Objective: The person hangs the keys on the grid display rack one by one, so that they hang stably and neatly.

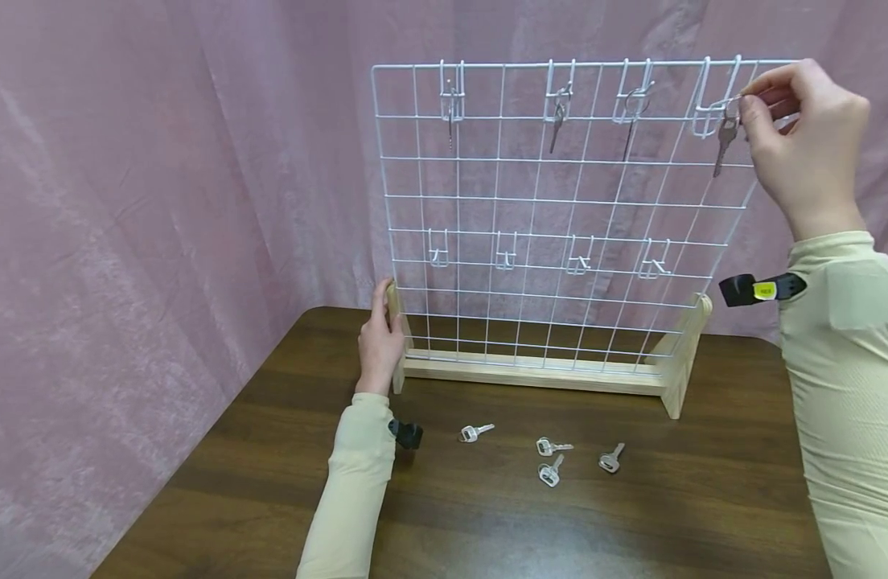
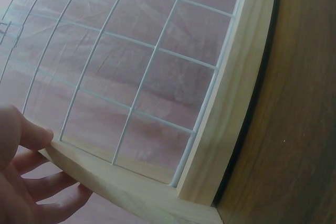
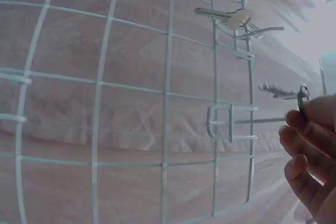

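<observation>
My right hand (image 1: 813,141) pinches a metal key's ring between thumb and fingertips at the upper right of a white wire grid rack (image 1: 528,200). That key (image 1: 726,143) dangles beside the rightmost upper hook (image 1: 706,110). In the right wrist view, the key ring (image 3: 301,107) is close to the straight prong (image 3: 265,121) of the hook. Low on the rack's left side, my left hand (image 1: 380,344) holds the wooden side upright (image 2: 113,186), thumb on one face and fingers on the other. Three keys hang from the other upper hooks, one of them a thin key (image 1: 557,129).
Several loose keys lie on the brown wooden table (image 1: 473,515) before the rack, including one key (image 1: 476,433) at left. A lower row of white hooks (image 1: 505,260) carries no keys. The wooden base bar (image 1: 531,374) spans both uprights. Behind hangs a pink curtain (image 1: 198,161).
</observation>
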The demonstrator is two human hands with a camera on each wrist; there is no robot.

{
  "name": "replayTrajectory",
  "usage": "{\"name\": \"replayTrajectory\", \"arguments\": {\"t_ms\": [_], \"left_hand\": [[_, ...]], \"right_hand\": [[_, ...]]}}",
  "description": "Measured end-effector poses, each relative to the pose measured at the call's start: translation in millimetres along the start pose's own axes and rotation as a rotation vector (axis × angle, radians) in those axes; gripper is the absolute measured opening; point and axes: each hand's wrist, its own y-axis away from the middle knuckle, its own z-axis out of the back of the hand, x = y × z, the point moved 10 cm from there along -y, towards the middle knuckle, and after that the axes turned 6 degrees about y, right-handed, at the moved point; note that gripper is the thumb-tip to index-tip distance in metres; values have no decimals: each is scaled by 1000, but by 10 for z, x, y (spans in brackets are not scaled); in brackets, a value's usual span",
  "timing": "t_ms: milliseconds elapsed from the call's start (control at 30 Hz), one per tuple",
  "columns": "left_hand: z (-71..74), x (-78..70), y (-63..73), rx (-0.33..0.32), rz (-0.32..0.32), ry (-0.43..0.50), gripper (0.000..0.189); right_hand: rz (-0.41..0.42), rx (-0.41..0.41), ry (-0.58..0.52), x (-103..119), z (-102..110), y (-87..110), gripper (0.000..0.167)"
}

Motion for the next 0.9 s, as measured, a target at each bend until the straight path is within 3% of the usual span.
{"name": "replayTrajectory", "arguments": {"t_ms": [133,333,733,900], "left_hand": [[-3,-6,-7,6,4,-8,62],[-12,-30,-11,10,1,-7,61],[16,-15,13,-1,12,-3,62],[21,-13,17,2,7,-2,61]], "right_hand": [[-72,-47,-47,-17,69,-110,28],[-154,-47,-93,-56,118,-140,26],[-200,-4,-29,-168,53,-204,27],[-216,-42,-97,-160,93,-183,23]]}}
